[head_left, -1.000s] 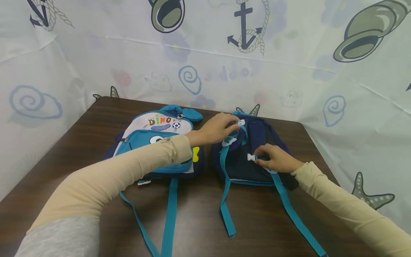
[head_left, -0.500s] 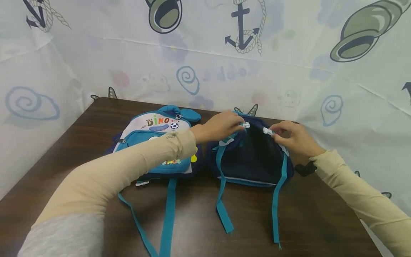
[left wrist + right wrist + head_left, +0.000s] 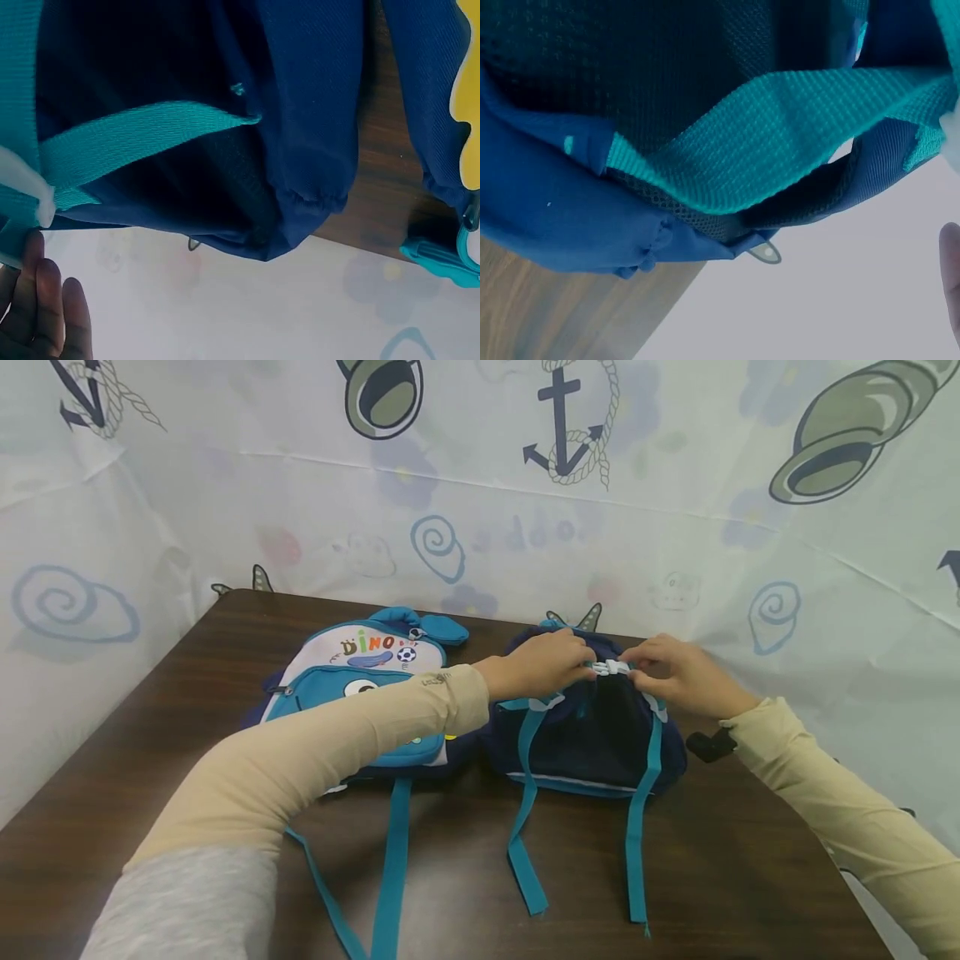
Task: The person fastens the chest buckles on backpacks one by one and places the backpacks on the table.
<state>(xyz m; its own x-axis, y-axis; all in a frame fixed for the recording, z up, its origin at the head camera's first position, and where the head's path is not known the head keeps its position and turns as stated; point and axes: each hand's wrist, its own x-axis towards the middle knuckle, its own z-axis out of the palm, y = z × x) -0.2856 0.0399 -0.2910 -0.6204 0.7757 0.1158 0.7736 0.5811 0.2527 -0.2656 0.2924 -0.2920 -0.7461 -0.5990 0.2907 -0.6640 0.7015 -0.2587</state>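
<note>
A navy backpack (image 3: 577, 752) lies back side up, its teal straps (image 3: 637, 852) trailing towards the front of the table. Over its upper part, the two halves of a white side-release buckle (image 3: 611, 667) meet end to end. My left hand (image 3: 542, 665) pinches the left half, and my right hand (image 3: 678, 675) pinches the right half. Teal webbing (image 3: 142, 139) crosses the dark back panel in the left wrist view, with the left fingers (image 3: 49, 300) at the lower left. In the right wrist view only a fingertip (image 3: 951, 274) shows, near a teal strap (image 3: 780, 135).
Left of it, a second backpack (image 3: 311, 697) with a blue dinosaur front lies face up, partly covered by my left sleeve (image 3: 360, 727). Its teal straps (image 3: 396, 868) hang forward over the brown table (image 3: 487, 860). A printed white cloth (image 3: 300, 502) stands behind.
My right hand has lifted its buckle half up and leftward from the lower right of the backpack. My left hand has moved slightly right, and the separate halves now meet.
</note>
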